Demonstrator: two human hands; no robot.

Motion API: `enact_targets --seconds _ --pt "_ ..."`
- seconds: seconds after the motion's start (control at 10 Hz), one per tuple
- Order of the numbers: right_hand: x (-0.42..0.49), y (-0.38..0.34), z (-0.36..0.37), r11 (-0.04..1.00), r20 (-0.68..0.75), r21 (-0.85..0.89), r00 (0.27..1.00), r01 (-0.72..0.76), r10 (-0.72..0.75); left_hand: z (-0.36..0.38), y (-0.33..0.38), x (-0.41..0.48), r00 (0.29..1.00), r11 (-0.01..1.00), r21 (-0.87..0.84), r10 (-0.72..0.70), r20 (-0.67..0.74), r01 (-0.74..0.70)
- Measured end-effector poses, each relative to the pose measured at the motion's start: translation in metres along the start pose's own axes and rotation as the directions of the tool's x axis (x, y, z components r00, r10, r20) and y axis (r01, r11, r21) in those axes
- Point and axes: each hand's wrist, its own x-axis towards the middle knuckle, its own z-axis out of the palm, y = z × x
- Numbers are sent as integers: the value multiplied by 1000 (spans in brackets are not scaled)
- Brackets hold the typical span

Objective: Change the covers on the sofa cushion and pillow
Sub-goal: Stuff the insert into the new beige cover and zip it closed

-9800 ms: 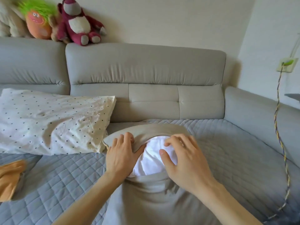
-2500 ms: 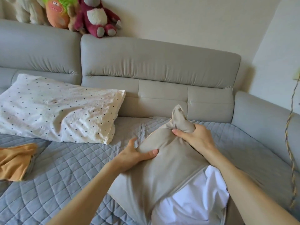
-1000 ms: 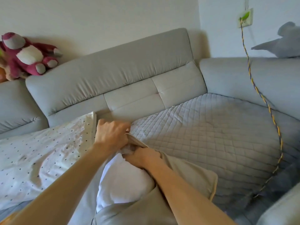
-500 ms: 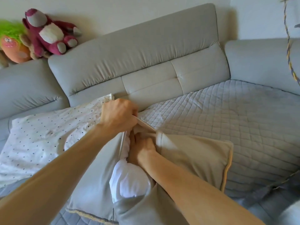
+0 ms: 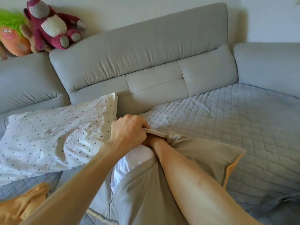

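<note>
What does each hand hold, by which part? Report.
Left hand grips the beige cushion cover by its opening's edge. Right hand is buried inside; its grip cannot be told.

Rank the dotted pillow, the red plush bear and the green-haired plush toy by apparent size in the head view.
1. dotted pillow, clearly largest, though also nearest the camera.
2. red plush bear.
3. green-haired plush toy, smaller as seen, but the frame edge cuts it off, so bear versus toy stays unsure.

a home living room: grey sofa (image 5: 146, 51), plush toys (image 5: 52, 26) on its back, dotted pillow (image 5: 53, 135).
</note>
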Motion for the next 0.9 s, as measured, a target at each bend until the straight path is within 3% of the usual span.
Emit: enact_targets --seconds 0.1,0.2,0.4,0.5,0.6,0.7,0.8,0.9 --pt "-15 -3 -14 980 25 -194 999 48 -44 -1 2 0 999 999 -30 -33 26 34" --pt "-55 -9 -13 964 39 -261 998 59 -51 6 3 -11 989 997 -11 -70 133 72" --pt "-130 27 -31 939 -19 -68 940 338 -339 0 11 -30 992 990 -76 -119 50 122" --pt "-167 35 -29 853 53 -407 941 327 -335 -11 19 -44 997 998 -37 -52 -61 49" --pt "-160 41 -7 773 28 -626 993 107 -115 -18 45 -64 970 989 37 146 -195 -142" --pt "-141 40 4 744 -19 -665 994 67 -106 -7 50 -81 958 982 77 183 -222 -170" --pt "-129 48 -9 876 7 -476 996 79 -86 18 19 -108 981 999 -38 5 -192 -13" --pt "-143 55 -30 912 35 -361 980 193 -194 47 5 -156 959 986 -138 -128 -254 95"
